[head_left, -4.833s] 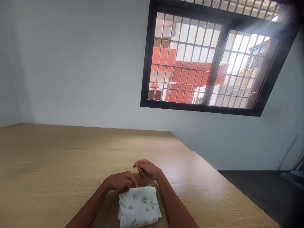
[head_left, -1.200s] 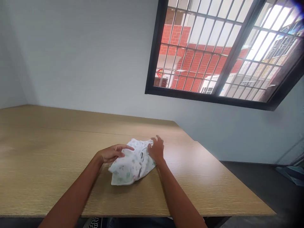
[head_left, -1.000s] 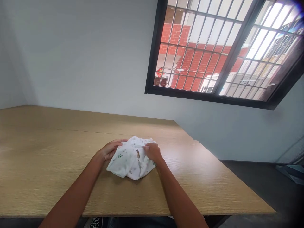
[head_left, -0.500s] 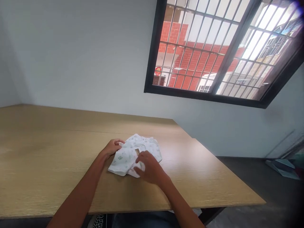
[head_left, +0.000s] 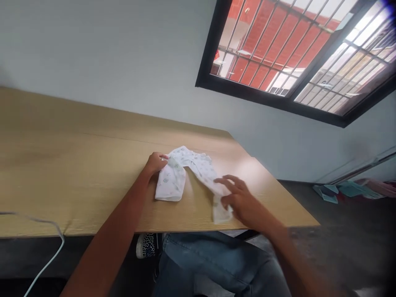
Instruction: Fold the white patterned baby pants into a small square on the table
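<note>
Looking down on a small white printed garment (head_left: 185, 173), lying opened out on the desk (head_left: 77, 177) with its two legs fanned toward the near edge. Clamping the far end with the left hand (head_left: 155, 161), fingers curled together on the cloth. Reaching over the end of the right-side leg with the right hand (head_left: 244, 202), fingers splayed apart and smeared by motion. Not managing to tell whether thumb and forefinger are nipping the fabric or only brushing it.

Judging the risks from here:
- Probably sweeping that leg end over the lip, lying as it does right at the desk's front edge, and dragging more cloth after it.
- Likely bunching the thin fabric into fresh creases by tugging at an angle against the left hand's anchor.
- Possibly missing the pinch altogether through moving this fast.

Sitting just beneath the edge on denim-clad knees (head_left: 216, 260), beside a patterned shoe (head_left: 148, 245), so most likely catching anything sliding off. Trailing a pale cable (head_left: 46, 247) off the left side, well apart from the cloth and hardly threatening to snag it.
</note>
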Demonstrator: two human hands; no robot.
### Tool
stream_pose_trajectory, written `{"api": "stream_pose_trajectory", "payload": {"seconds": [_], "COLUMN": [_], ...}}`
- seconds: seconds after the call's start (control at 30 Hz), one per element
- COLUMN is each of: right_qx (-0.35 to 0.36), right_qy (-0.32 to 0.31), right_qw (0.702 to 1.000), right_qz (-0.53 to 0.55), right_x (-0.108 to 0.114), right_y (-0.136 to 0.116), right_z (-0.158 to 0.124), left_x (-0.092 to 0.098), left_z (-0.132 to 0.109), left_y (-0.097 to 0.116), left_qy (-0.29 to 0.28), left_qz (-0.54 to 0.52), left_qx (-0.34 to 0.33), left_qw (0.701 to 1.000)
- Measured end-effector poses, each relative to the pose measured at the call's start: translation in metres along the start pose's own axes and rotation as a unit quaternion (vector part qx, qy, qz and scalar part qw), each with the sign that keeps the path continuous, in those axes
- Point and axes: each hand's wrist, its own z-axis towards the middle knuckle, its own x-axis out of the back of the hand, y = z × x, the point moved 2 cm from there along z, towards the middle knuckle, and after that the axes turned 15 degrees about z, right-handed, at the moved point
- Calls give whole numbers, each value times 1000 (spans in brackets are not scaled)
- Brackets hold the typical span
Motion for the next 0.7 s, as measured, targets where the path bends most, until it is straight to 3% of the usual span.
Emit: {"api": "stream_pose_trajectory", "payload": {"seconds": [0.07, 0.13, 0.23, 0.33, 0.5, 0.6, 0.7], "right_qx": [17, 12, -12, -11, -4, 0, 1], "right_qy": [-11, -29, -18, -13, -1, 31, 54], "right_qw": [996, 975, 953, 964, 989, 994, 993], "right_qz": [87, 218, 301, 267, 147, 103, 107], "right_x": [25, 36, 27, -4, -58, -73, -78], "right_y": [-3, -4, 9, 37, 89, 106, 111], "right_z": [-20, -33, -32, -6, 68, 104, 120], "left_x": [-3, -4, -5, -5, -2, -1, -3], "left_z": [1, 1, -2, -7, -23, -34, -40], "left_y": [3, 6, 8, 5, -6, -16, -25], "left_qy": [9, 23, 48, 67, 64, 54, 33], "left_qz": [9, 14, 28, 64, 88, 74, 51], "left_qx": [-7, -24, -43, -59, -87, -108, -95], "left_qw": [1000, 999, 997, 994, 990, 990, 994]}}
